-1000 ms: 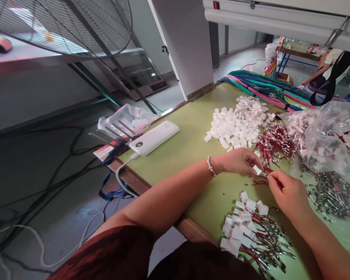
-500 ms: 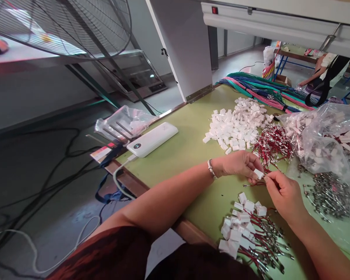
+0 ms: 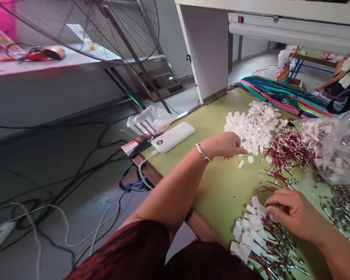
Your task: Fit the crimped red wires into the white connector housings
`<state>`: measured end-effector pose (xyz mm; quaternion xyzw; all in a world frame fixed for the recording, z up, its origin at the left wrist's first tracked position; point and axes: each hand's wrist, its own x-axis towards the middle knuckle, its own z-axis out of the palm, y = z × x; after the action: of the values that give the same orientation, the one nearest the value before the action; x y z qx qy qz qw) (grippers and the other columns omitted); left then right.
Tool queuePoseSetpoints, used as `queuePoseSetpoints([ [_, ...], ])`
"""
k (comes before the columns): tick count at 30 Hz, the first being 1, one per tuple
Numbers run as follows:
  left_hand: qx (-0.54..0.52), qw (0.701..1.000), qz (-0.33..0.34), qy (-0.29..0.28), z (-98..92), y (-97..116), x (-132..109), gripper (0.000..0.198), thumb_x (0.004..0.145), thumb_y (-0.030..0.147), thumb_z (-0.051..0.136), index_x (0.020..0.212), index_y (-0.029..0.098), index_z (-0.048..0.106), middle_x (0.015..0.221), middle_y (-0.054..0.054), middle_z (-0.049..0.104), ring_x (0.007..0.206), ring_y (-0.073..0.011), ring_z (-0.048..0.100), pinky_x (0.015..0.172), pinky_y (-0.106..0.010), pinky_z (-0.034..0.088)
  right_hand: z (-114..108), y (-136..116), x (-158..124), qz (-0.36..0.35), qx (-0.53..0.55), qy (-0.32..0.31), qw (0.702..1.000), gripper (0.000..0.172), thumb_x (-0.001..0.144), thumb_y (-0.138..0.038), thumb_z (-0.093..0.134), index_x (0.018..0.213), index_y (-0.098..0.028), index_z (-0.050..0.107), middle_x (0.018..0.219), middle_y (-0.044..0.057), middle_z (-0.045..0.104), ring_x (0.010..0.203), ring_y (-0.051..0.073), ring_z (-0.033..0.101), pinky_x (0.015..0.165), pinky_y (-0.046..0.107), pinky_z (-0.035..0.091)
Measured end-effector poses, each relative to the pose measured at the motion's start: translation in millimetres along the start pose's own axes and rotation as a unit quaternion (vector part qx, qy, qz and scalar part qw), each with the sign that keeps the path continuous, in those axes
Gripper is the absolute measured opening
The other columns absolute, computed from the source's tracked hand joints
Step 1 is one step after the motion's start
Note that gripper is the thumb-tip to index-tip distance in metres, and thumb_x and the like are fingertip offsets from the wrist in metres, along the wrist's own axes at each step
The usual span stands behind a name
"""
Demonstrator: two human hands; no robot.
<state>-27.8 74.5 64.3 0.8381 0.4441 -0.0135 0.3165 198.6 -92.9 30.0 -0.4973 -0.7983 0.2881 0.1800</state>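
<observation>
My left hand (image 3: 225,145) stretches across the green table (image 3: 216,186) to the near edge of a heap of loose white connector housings (image 3: 256,122). Its fingers point forward at the heap and nothing shows in them. My right hand (image 3: 291,213) rests, fingers curled and pinched, on the near pile of white housings fitted with red wires (image 3: 251,233). What the fingertips hold is hidden. A bundle of red wires with metal ends (image 3: 286,148) lies between the two hands' piles.
A white power bank (image 3: 173,137) and a clear plastic bag (image 3: 151,119) sit at the table's left edge. A clear bag of parts (image 3: 335,147), loose metal terminals (image 3: 344,206) and coloured cable bundles (image 3: 280,93) lie right and behind. A large fan (image 3: 90,27) stands left. Another person (image 3: 345,74) works far right.
My hands have parted. The left one left the small white housing and moved up to the loose heap. The right one dropped down to the wired pile. The view swung left.
</observation>
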Motion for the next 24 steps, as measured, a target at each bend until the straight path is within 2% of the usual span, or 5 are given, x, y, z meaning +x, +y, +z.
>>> queuePoseSetpoints([
  [6,0.193,0.981,0.029,-0.007,33.2,12,13,0.03,0.076,0.041,0.069,0.074,0.011,0.071,0.072,-0.011,0.068,0.069,-0.0218,0.061,0.062,-0.029,0.042,18,31,10,-0.014,-0.251,0.094,0.963,0.021,0.092,-0.023,0.051,0.09,-0.019,0.071,0.085,0.007,0.064,0.073,0.02,0.061,0.06,0.032,0.048],
  [11,0.174,0.983,0.064,0.006,33.4,13,14,0.014,0.077,0.026,0.065,0.077,0.013,0.072,0.08,-0.007,0.069,0.072,-0.0173,0.059,0.062,-0.026,0.039,20,39,13,-0.035,-0.176,0.173,0.968,0.021,0.094,-0.025,0.05,0.088,-0.019,0.069,0.09,0.007,0.065,0.077,0.018,0.062,0.067,0.032,0.051],
  [14,0.057,0.993,0.1,0.019,28.8,12,13,0.016,0.077,0.03,0.066,0.075,0.015,0.071,0.075,-0.003,0.068,0.068,-0.0136,0.057,0.061,-0.025,0.039,12,40,12,0.007,-0.055,0.279,0.959,0.016,0.09,-0.028,0.055,0.086,-0.02,0.068,0.089,0.006,0.068,0.078,0.018,0.064,0.072,0.033,0.052],
  [18,-0.164,0.977,0.135,0.015,32.8,16,14,0.014,0.076,0.028,0.067,0.077,0.015,0.069,0.065,0.0,0.064,0.056,-0.0088,0.055,0.056,-0.022,0.041,5,42,12,0.146,0.152,0.329,0.921,0.019,0.087,-0.039,0.058,0.089,-0.022,0.065,0.079,0.003,0.07,0.058,0.014,0.057,0.052,0.028,0.047],
  [24,-0.456,0.885,0.083,-0.048,55.5,25,22,0.018,0.08,0.02,0.068,0.097,0.015,0.07,0.057,0.002,0.062,0.051,-0.0083,0.057,0.055,-0.022,0.046,0,40,12,0.181,0.336,0.355,0.853,0.023,0.082,-0.044,0.064,0.084,-0.021,0.061,0.072,-0.001,0.064,0.051,0.009,0.046,0.045,0.021,0.037],
])
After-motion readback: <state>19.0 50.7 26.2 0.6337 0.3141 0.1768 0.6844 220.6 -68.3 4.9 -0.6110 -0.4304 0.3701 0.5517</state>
